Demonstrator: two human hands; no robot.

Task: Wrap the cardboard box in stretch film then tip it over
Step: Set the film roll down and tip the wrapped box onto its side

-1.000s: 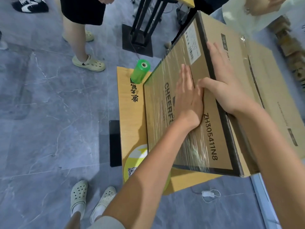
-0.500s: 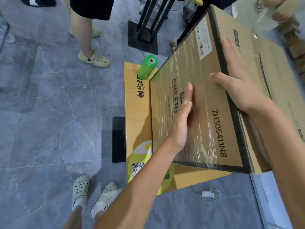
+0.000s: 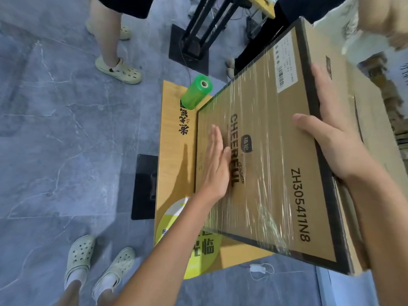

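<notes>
Head: closed cardboard box (image 3: 276, 151) w/ film (image 3: 268, 224); left hand (image 3: 215, 168), right hand (image 3: 335, 138) touching.

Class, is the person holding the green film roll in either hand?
No, the green film roll sits on the table while the left hand and right hand both rest on the cardboard box.

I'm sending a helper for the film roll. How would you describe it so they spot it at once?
Find the big cardboard box on the wooden table. Beside the box's far left corner, at the table's far end, sits the stretch film roll. It is the only bright green cylinder.
</notes>
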